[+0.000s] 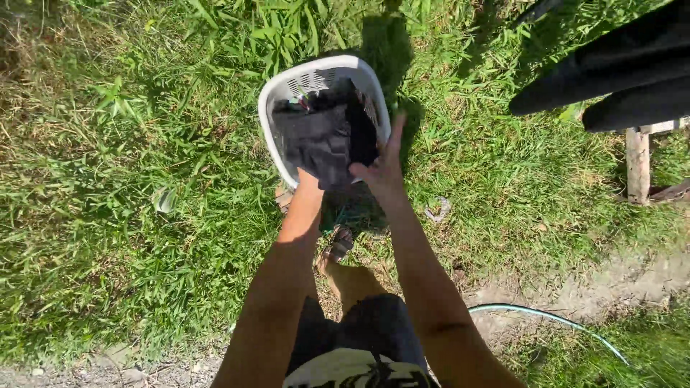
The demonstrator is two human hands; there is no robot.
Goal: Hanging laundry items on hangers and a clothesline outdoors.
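Basket (277, 97) white, on grass (108, 237), our landmark | cloth (320, 136) dark, bunched inside basket | our left hand (307, 181) at basket's near rim, sunk into cloth, fingers hidden, cannot tell its state | our right hand (384, 165) at basket's right rim, fingers spread, touching cloth | hose (553, 320) well right of basket

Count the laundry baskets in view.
1. A white laundry basket stands on the grass at top centre, holding dark clothes. The left hand reaches into it; the right hand is at its right rim. None other shows.
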